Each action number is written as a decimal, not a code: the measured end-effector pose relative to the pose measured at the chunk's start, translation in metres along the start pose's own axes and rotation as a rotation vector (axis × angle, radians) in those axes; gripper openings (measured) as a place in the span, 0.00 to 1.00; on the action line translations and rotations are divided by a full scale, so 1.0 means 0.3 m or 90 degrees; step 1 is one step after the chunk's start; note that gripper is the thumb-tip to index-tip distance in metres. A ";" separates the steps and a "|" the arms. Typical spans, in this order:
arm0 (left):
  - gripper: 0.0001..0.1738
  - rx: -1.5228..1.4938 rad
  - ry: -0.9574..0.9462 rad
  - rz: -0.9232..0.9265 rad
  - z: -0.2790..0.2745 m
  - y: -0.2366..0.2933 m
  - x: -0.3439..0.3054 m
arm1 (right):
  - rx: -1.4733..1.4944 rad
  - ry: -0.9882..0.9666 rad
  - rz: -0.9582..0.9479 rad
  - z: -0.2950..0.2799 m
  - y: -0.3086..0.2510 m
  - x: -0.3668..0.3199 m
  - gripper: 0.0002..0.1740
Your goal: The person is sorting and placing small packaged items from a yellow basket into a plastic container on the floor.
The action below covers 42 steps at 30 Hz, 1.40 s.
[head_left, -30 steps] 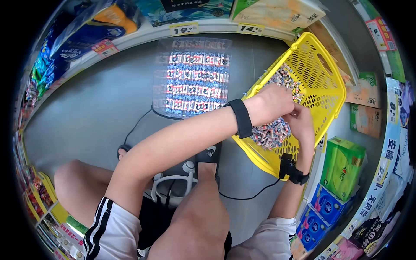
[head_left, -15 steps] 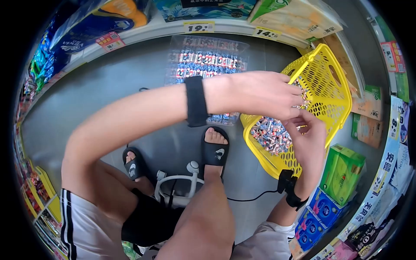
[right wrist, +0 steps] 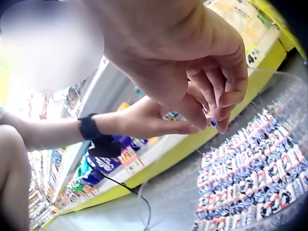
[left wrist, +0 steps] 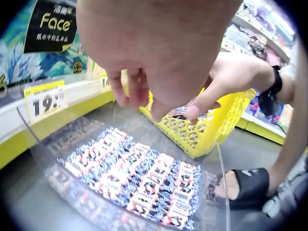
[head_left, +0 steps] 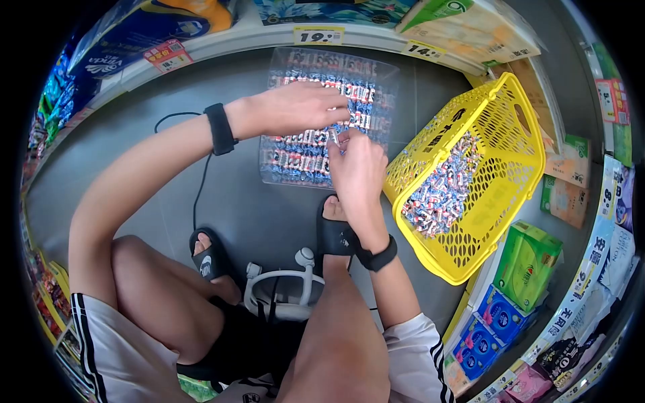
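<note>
My left hand (head_left: 295,111) hovers palm down over a clear plastic box (head_left: 265,178) on the floor, its fingers bent downward in the left wrist view. Small colourful wrapped candies (right wrist: 173,116) show between its thumb and fingers in the right wrist view. Close beside it, my right hand (head_left: 359,164) pinches one wrapped candy (head_left: 333,138) between thumb and fingertip above the box. Inside the box, blue, white and red wrapped candies (left wrist: 149,180) lie side by side in neat rows. The hands hide part of these rows in the head view.
A yellow perforated basket (head_left: 531,144) stands right of the box, with a pile of loose candies (head_left: 440,195) in it. Shelves of tissue packs (head_left: 531,265) edge the right and back. Slippered feet (head_left: 334,228) and a white tubular frame (head_left: 282,275) are near the front; a cable (head_left: 196,195) crosses the floor.
Both hands have moved left from the basket to above the clear box. A candy now shows pinched in the right hand. The basket's loose pile is now in plain sight.
</note>
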State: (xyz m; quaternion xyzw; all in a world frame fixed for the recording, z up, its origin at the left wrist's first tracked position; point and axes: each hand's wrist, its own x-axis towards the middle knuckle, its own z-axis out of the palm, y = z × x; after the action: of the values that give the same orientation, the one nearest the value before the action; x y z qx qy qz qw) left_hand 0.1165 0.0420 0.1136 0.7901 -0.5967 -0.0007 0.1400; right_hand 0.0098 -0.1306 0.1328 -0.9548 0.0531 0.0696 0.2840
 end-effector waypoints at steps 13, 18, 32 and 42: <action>0.38 0.027 -0.035 -0.174 0.319 -0.001 0.004 | 0.011 0.101 0.103 0.246 0.203 0.199 0.10; 0.38 0.012 -0.131 -0.225 0.343 0.025 0.008 | 0.013 0.067 0.150 0.308 0.211 0.242 0.12; 0.40 0.022 -0.167 -0.197 0.373 0.010 -0.028 | 0.025 0.078 0.111 0.346 0.236 0.233 0.16; 0.38 0.003 -0.209 -0.207 0.362 -0.007 -0.004 | 0.018 0.064 0.117 0.344 0.245 0.235 0.18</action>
State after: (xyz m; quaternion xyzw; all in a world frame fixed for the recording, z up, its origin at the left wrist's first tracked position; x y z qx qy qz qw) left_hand 0.0999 0.0196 0.0085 0.8654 -0.4764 -0.1508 0.0374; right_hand 0.0582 -0.1395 -0.0034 -0.9442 0.1556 0.0464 0.2867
